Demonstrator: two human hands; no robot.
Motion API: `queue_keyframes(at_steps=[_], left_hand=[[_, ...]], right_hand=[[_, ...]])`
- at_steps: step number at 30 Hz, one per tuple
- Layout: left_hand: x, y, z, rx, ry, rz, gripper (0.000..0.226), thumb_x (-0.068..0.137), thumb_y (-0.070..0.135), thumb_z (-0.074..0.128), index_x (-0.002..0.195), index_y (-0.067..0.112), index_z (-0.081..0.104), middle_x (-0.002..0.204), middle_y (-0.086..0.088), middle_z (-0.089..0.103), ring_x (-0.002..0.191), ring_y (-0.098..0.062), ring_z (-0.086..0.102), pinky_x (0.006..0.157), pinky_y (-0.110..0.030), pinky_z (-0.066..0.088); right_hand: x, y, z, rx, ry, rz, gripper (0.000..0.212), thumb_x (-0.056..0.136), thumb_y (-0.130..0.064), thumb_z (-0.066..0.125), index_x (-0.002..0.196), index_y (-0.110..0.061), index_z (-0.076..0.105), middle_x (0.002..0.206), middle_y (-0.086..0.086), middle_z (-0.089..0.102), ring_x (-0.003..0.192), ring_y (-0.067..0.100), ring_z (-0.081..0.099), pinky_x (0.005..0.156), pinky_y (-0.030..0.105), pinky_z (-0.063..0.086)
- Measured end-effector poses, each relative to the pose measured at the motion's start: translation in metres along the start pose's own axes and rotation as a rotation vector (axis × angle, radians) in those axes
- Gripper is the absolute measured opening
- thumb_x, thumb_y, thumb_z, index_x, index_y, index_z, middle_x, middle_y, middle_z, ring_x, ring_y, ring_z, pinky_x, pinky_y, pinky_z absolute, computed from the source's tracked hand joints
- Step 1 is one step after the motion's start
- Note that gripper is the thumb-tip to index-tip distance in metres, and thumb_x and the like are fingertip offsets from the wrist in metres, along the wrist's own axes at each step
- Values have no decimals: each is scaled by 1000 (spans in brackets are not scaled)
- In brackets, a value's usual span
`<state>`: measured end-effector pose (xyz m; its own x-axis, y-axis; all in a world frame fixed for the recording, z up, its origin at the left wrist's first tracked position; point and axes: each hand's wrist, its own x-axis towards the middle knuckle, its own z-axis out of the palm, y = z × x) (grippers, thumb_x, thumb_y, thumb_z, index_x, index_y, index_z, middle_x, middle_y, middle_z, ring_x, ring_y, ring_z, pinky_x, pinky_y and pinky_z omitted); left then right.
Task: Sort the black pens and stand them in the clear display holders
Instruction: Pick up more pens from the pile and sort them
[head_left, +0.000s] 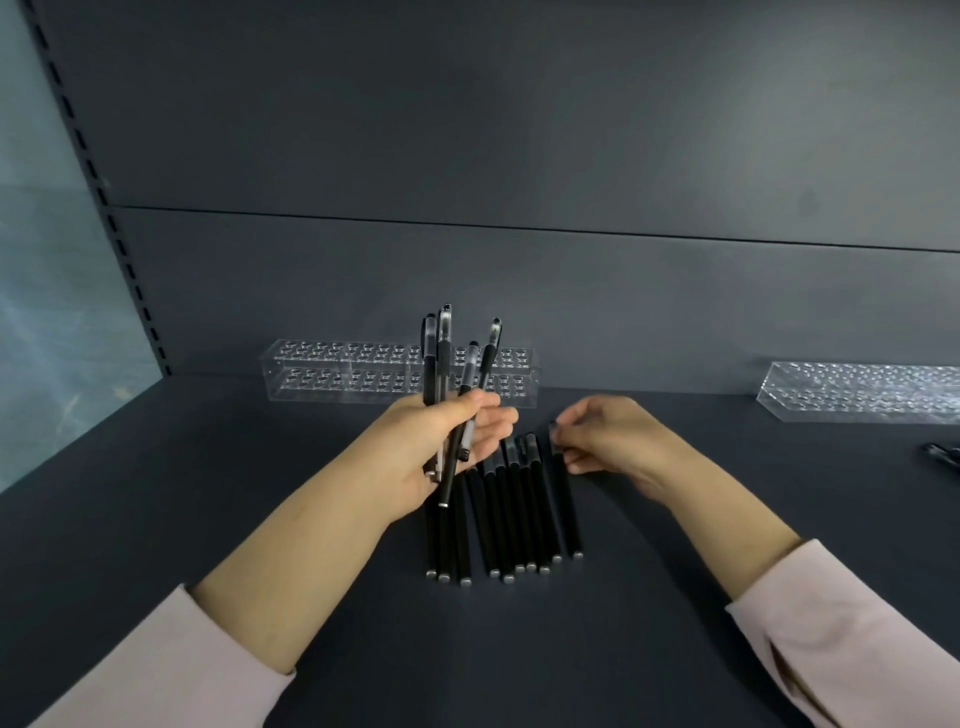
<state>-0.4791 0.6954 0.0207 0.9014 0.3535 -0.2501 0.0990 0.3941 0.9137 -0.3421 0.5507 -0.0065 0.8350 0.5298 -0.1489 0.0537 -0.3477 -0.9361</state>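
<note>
Middle holder (358, 371) and right holder (857, 389) are empty; your left hand (447, 441) clasps a bunch of pens (441, 358), your right hand (613, 436) pinches the end pen (567, 512) of the row (511, 514).

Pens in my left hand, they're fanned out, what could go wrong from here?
The loosely fanned pens in your left hand could slip out and scatter the row of pens lying beneath. Lifting the rightmost pen with your right hand may nudge its neighbours rolling.
</note>
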Motion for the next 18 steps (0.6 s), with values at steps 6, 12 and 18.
queue_keyframes(at_steps=[6, 12, 18], left_hand=[[-10, 1, 14, 105, -91, 30, 23, 99, 17, 54, 112, 4, 67, 99, -9, 76, 76, -10, 73, 61, -18, 56], [-16, -5, 68, 149, -219, 42, 25, 99, 18, 53, 113, 3, 68, 102, -14, 75, 79, -14, 73, 65, -20, 58], [1, -28, 147, 102, -152, 41, 22, 99, 13, 54, 112, 0, 67, 103, -14, 75, 94, -23, 73, 75, -25, 60]], right_hand=[[-16, -18, -7, 80, 3, -99, 20, 94, -26, 61, 101, -9, 66, 83, 4, 64, 65, 13, 57, 56, 23, 53], [-40, -35, -44, 487, -161, -221, 10, 90, -18, 64, 91, -9, 66, 76, -1, 68, 70, 13, 61, 67, 26, 55], [-45, -7, -135, 706, 53, -324, 5, 92, -8, 59, 92, -6, 63, 79, 4, 67, 66, 13, 60, 61, 20, 54]])
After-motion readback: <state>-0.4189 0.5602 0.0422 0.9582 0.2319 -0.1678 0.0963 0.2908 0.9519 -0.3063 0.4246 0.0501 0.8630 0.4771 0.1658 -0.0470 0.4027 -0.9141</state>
